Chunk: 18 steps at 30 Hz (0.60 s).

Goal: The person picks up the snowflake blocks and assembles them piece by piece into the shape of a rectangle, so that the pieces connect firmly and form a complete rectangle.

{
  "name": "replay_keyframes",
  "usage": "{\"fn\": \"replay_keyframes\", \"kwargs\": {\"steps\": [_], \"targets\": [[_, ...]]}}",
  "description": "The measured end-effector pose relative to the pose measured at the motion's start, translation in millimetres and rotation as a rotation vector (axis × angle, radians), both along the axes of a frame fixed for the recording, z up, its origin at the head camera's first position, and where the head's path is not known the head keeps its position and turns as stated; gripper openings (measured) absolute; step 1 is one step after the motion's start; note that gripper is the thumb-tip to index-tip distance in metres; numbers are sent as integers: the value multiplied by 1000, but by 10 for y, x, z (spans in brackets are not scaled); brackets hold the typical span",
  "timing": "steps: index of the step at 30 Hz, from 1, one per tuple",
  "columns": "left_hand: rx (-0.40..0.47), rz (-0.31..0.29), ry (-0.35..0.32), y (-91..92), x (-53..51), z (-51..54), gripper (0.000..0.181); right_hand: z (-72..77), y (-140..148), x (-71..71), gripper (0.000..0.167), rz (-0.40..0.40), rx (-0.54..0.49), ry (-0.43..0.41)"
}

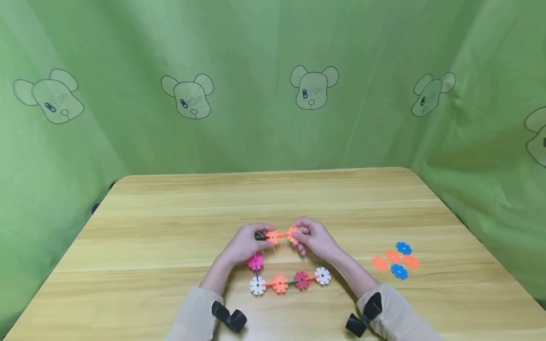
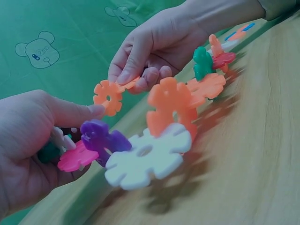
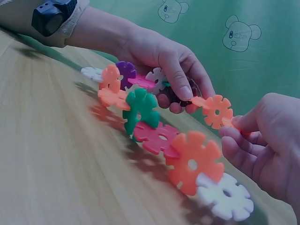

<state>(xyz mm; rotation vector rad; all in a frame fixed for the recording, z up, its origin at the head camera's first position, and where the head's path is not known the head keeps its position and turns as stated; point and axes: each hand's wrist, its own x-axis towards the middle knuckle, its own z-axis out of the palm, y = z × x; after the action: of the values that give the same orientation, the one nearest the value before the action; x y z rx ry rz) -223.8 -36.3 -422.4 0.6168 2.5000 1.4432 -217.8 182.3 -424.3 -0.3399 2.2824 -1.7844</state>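
A chain of slotted plastic discs bends round in front of the person. The left hand [image 1: 246,244] pinches an orange disc [image 1: 273,237] near one end, with dark and green discs partly hidden by its fingers. An orange disc [image 1: 292,234] at the chain's tip is pinched by the right hand [image 1: 314,239]. Between them an upright orange disc [image 3: 217,112] joins the two. From the left hand the chain runs down through a pink disc [image 1: 255,261] to a white disc [image 1: 258,285], then right past orange and crimson discs to another white disc [image 1: 323,275].
Loose orange discs [image 1: 380,264] and blue discs [image 1: 399,271] lie in a group on the wooden table [image 1: 170,203], to the right of the right forearm. A green curtain [image 1: 256,142] with bear-head outlines hangs behind the table and at both sides.
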Motion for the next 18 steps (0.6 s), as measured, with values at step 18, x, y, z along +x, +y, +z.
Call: {"fn": "replay_keyframes", "kwargs": {"steps": [18], "targets": [[-119,10,69,37,39,65,39,17,-15,9,27,60,29,9]]}}
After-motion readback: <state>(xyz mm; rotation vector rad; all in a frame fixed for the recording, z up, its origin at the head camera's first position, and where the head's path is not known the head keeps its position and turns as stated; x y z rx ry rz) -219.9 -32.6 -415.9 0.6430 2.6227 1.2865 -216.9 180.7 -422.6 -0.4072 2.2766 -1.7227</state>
